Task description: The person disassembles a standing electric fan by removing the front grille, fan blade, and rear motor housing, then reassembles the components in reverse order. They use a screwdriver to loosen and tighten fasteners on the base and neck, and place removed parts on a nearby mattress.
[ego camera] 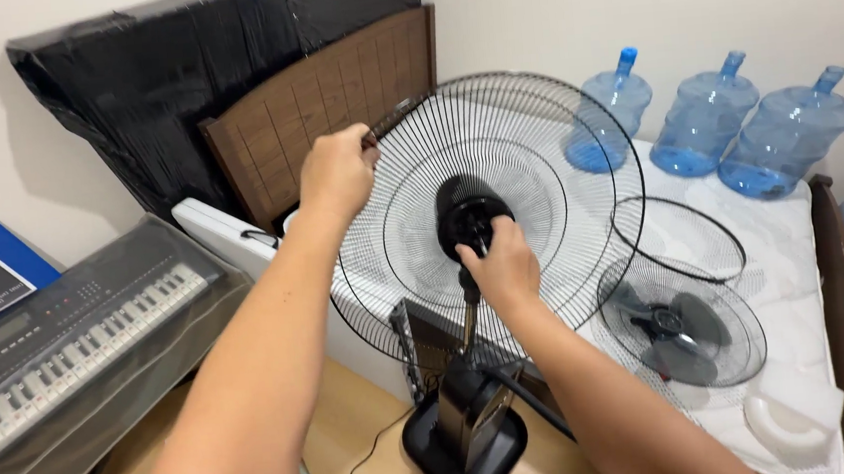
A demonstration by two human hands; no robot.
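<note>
A pale-walled room, seen from my head camera: a white quilted mattress (793,238) fills the right of the frame, a wood floor (356,423) shows at the bottom centre, and a covered electronic keyboard (68,335) sits at lower left. Black-wrapped panels (149,78) and a brown slatted board (330,94) lean on the wall at upper left. At centre stands a pedestal fan on its black base (463,434), its rear wire guard (529,188) facing me. My left hand (337,173) is closed on the guard's upper left rim, fingers pinching the wire. My right hand (500,266) is curled around the black motor hub (465,209) at the guard's middle. On the mattress, right of centre, lie the front grille with the fan blade (680,327) and a loose black ring (678,237). Three blue water jugs (704,124), apparently holding no water, lie at upper right.
</note>
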